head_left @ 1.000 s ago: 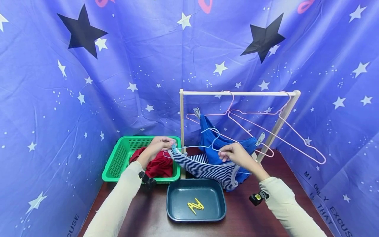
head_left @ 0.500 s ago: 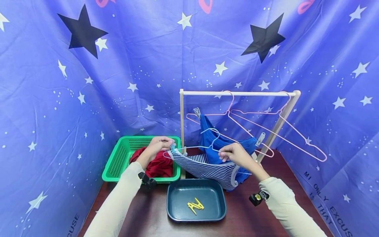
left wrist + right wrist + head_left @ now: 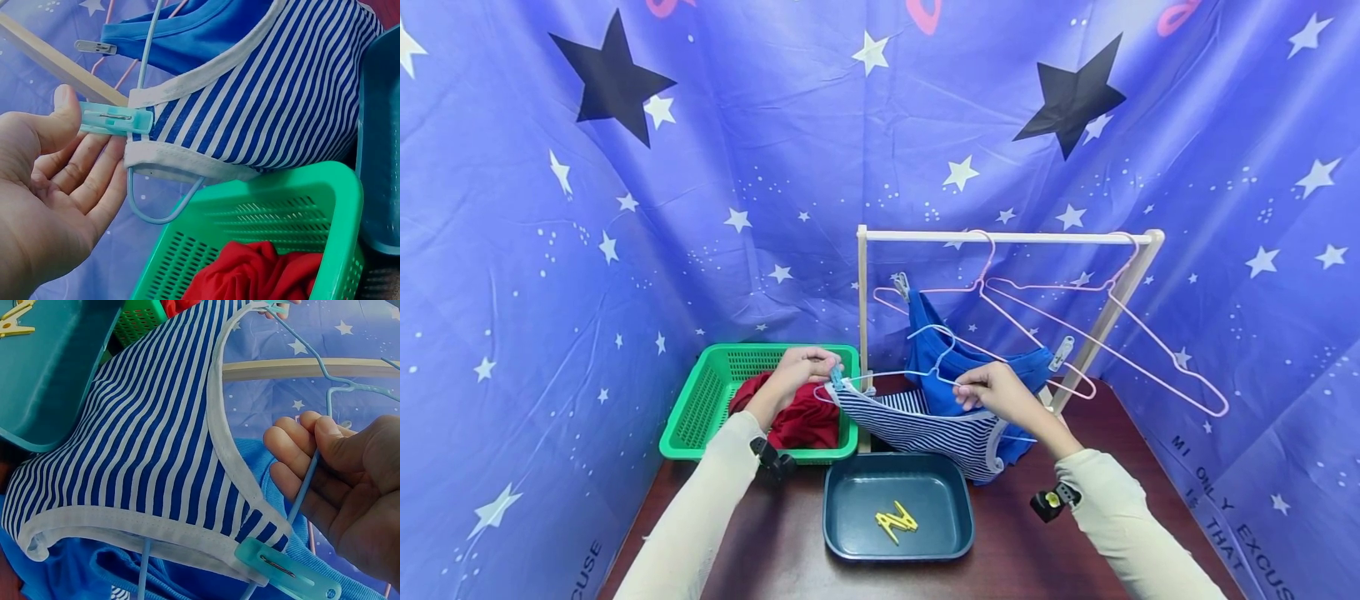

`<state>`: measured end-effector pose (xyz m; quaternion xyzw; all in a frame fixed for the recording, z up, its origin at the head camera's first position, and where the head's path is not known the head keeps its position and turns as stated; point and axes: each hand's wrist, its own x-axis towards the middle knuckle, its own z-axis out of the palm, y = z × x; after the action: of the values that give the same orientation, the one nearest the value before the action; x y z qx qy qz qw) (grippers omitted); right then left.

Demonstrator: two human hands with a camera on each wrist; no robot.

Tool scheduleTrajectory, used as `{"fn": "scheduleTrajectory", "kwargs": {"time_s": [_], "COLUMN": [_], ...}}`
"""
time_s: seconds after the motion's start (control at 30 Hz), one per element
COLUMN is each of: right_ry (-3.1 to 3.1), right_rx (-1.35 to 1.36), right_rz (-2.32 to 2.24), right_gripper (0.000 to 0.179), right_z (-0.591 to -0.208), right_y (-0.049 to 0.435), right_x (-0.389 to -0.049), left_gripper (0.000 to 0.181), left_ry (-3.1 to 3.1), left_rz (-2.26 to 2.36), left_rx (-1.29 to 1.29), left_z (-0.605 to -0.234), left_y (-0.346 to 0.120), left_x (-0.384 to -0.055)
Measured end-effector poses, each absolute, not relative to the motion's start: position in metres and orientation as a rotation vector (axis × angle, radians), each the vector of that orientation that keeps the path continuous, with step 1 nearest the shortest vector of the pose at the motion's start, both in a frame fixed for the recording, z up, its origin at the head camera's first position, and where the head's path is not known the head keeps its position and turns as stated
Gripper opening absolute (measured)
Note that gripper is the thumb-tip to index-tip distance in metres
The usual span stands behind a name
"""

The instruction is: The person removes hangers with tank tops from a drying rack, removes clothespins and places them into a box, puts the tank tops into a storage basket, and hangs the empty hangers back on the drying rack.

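Observation:
A blue-and-white striped tank top (image 3: 936, 425) hangs on a light blue hanger (image 3: 317, 359), held in front of the rack. My left hand (image 3: 795, 379) pinches the outer end of a teal clothespin (image 3: 117, 119), which clips one shoulder strap to the hanger. With thumb and fingers, my right hand (image 3: 347, 472) grips the hanger's arm beside its neck. Another teal clothespin (image 3: 287, 572) sits on the other strap, below the right hand in the right wrist view. The hanger's hook (image 3: 946, 329) is free of the rack bar.
A wooden rack (image 3: 1015, 237) carries pink hangers, one holding a blue garment (image 3: 951, 358) with grey clothespins. At left a green basket (image 3: 681, 417) contains a red cloth (image 3: 805, 421). In front stands a dark tray (image 3: 962, 533) with yellow clothespins (image 3: 897, 522).
Both hands keep their holds on the clothespin and the hanger. The head view has shifted very slightly; otherwise things stand as before.

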<state>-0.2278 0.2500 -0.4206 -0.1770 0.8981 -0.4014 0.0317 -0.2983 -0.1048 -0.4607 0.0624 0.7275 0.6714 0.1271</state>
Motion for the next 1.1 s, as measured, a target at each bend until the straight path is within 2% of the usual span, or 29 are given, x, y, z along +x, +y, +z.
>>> {"fn": "scheduleTrajectory", "kwargs": {"time_s": [1.1], "right_ry": [2.756], "right_rx": [-0.526], "right_rz": [-1.247], "right_gripper": [0.016], "right_z": [-0.4259], "right_y": [0.2514], "right_x": [-0.2288], "left_gripper": [0.029], "left_ry": [2.125], "left_rz": [2.024], "left_rx": [0.145], "left_z": [-0.4670], "left_y": [-0.1039], "left_x": [-0.2966]}}
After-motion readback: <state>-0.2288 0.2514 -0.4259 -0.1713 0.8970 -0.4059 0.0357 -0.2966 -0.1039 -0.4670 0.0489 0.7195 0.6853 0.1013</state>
